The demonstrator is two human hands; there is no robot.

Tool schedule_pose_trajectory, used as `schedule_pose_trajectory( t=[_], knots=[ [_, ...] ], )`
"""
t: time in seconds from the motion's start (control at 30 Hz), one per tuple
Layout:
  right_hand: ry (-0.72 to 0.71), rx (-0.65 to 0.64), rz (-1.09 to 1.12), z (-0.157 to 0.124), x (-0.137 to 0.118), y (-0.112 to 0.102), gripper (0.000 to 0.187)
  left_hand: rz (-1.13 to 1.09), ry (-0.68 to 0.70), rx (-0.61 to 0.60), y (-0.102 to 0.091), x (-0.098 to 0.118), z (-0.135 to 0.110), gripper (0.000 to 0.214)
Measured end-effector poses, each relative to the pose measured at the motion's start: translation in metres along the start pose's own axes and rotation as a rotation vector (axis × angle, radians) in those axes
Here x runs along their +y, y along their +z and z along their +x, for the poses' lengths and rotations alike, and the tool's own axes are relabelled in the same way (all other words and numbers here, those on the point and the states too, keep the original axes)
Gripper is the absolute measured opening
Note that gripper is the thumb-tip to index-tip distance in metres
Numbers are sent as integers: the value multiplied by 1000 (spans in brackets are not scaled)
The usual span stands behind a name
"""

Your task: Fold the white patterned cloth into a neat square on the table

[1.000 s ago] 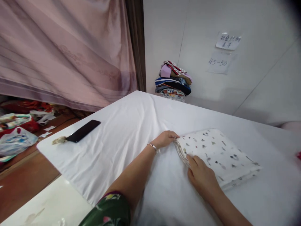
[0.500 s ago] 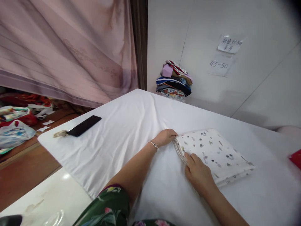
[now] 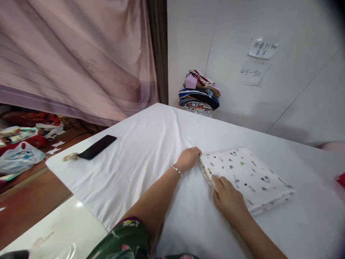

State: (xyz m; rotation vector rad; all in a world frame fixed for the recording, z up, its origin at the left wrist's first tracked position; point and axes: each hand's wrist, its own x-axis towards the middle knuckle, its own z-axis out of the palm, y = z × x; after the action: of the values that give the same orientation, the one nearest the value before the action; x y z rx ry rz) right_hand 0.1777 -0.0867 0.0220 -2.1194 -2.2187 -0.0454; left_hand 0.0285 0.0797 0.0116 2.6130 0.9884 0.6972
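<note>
A white cloth [image 3: 242,172] with small printed figures lies folded in several layers on the white-covered table. My left hand [image 3: 190,158], with a bracelet at the wrist, is closed on its far left corner. Lower along the same left edge, my right hand [image 3: 229,198] grips the near left corner, thumb on the layers and fingers partly over the top. The layered edge shows between both hands. The cloth's right end rests flat on the table, and the underside of each grip is hidden.
A white sheet [image 3: 140,144] with wrinkles covers the table. A black phone [image 3: 98,146] with a tassel lies at the left. A stack of folded fabrics [image 3: 199,91] stands beyond the far edge by the wall. Plastic bags [image 3: 21,156] sit low at the left, and a pink curtain [image 3: 81,54] hangs behind.
Both hands keep their grips on the cloth, and it stays nearly in place. My view has shifted slightly, so the phone and bags appear a little lower and further right.
</note>
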Motion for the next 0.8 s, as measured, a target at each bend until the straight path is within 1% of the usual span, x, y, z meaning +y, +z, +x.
schedule_pose_trajectory(
  t=[0.1,0.23,0.33,0.47,0.63,0.8],
  knots=[
    [11,-6,11,0,-1,-1,42,-45,-61,-27,1,-1,0,25],
    [4,-12,15,0,0,-1,42,-224,-125,-87,-3,-3,-1,26],
    [-1,-11,3,0,0,-1,42,-356,-151,-137,-6,-6,-4,32],
    [12,-19,-9,1,-1,-2,40,-446,-207,-184,-5,-8,-6,39],
    [19,-28,-14,1,-3,-3,41,-468,-188,-136,2,-6,-4,30],
    [9,-19,-23,0,-3,-3,41,-352,-103,-50,1,-2,-2,29]
  ],
)
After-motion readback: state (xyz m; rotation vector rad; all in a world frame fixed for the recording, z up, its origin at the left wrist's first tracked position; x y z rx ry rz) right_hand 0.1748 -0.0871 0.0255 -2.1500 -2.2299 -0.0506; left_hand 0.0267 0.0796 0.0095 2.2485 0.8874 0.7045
